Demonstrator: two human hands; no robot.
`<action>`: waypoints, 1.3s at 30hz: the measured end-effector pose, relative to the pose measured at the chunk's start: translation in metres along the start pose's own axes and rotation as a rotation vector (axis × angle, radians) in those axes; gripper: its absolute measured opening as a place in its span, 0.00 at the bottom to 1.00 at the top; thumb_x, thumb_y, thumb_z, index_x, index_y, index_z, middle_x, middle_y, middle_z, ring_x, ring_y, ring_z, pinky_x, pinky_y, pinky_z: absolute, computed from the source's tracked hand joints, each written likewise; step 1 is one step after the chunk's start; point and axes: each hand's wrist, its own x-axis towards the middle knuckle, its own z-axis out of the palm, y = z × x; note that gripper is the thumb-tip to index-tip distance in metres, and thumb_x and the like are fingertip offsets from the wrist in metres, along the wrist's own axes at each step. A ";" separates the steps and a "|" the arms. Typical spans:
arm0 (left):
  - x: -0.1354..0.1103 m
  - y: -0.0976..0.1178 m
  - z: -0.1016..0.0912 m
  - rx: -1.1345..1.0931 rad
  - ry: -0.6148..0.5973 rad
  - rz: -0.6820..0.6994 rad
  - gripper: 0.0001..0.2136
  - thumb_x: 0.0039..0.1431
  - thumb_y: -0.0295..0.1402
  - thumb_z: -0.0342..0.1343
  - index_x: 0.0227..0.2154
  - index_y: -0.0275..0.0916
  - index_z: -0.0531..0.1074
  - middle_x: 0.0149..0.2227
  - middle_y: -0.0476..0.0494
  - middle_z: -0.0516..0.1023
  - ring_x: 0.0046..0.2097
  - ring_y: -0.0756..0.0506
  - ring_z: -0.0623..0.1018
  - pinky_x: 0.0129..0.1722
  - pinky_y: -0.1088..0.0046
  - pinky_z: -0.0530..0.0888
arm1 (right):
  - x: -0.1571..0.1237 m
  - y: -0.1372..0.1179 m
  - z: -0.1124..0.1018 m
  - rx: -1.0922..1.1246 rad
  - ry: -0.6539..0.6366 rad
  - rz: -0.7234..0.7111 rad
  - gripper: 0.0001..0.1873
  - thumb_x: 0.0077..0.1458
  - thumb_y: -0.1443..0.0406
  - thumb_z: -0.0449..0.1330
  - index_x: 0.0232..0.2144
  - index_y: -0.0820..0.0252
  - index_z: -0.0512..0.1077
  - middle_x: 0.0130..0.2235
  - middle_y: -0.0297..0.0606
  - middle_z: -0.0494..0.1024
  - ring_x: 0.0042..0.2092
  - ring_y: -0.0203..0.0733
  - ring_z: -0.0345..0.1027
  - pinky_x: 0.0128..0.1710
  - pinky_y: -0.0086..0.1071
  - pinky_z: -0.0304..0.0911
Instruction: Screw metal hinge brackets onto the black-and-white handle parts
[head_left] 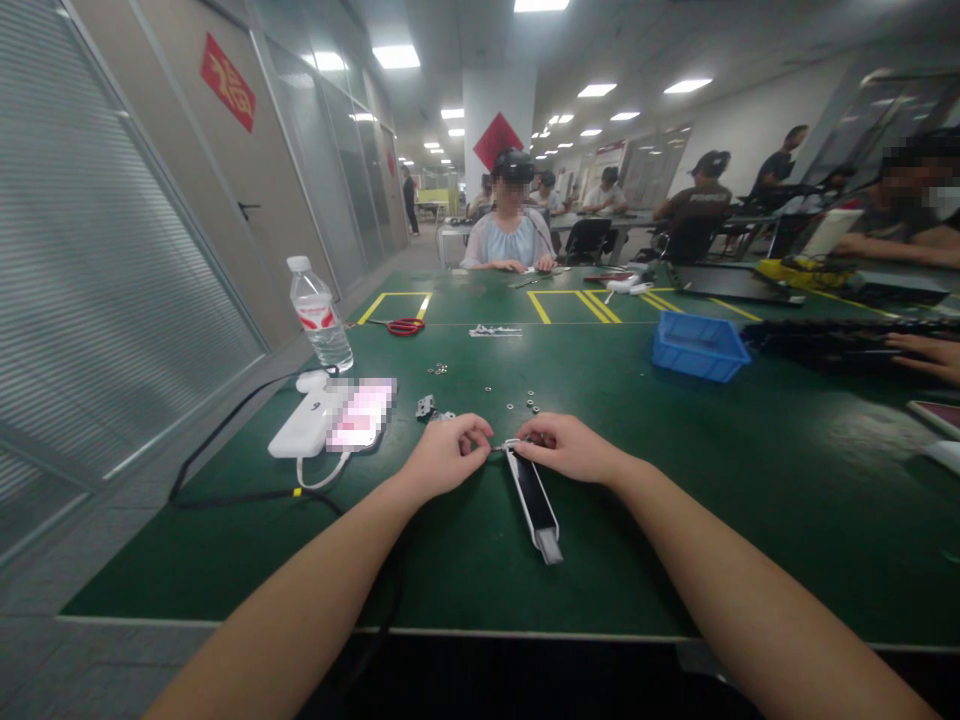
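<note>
A long, narrow device point(534, 490) with a white frame and black face lies on the green table, a grey tab sticking out of its near end. My right hand point(574, 447) has its fingers curled round the far end of this device, thumb against it. Just left of that end, my left hand point(450, 453) is closed in a pinch. A thin, shiny bit shows at its fingertips, too small to name. Beyond my left hand lie small grey metal pieces point(426, 406). Several small rings point(530, 404) are scattered past my hands.
At the left stand a water bottle point(321, 318), a white power bank point(304, 422) and a cabled phone point(364, 412). Red-handled scissors point(406, 327) lie farther back. A blue bin point(699, 346) is to the right. A person point(510, 235) sits across the table; another's hand point(926, 358) shows at right.
</note>
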 end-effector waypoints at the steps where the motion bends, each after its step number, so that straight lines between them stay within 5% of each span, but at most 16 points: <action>1: 0.000 0.000 0.000 -0.004 -0.001 0.003 0.07 0.51 0.26 0.54 0.34 0.37 0.72 0.28 0.50 0.77 0.27 0.52 0.72 0.29 0.76 0.69 | 0.000 0.000 0.000 0.001 0.001 -0.001 0.16 0.56 0.56 0.56 0.36 0.62 0.76 0.28 0.36 0.72 0.29 0.35 0.61 0.30 0.29 0.56; 39: 0.001 -0.003 -0.002 0.191 -0.045 0.103 0.03 0.55 0.32 0.58 0.32 0.39 0.74 0.30 0.51 0.77 0.32 0.50 0.74 0.38 0.73 0.67 | 0.001 0.000 0.002 -0.006 0.042 -0.080 0.15 0.58 0.58 0.56 0.34 0.61 0.78 0.33 0.40 0.71 0.34 0.37 0.64 0.36 0.32 0.60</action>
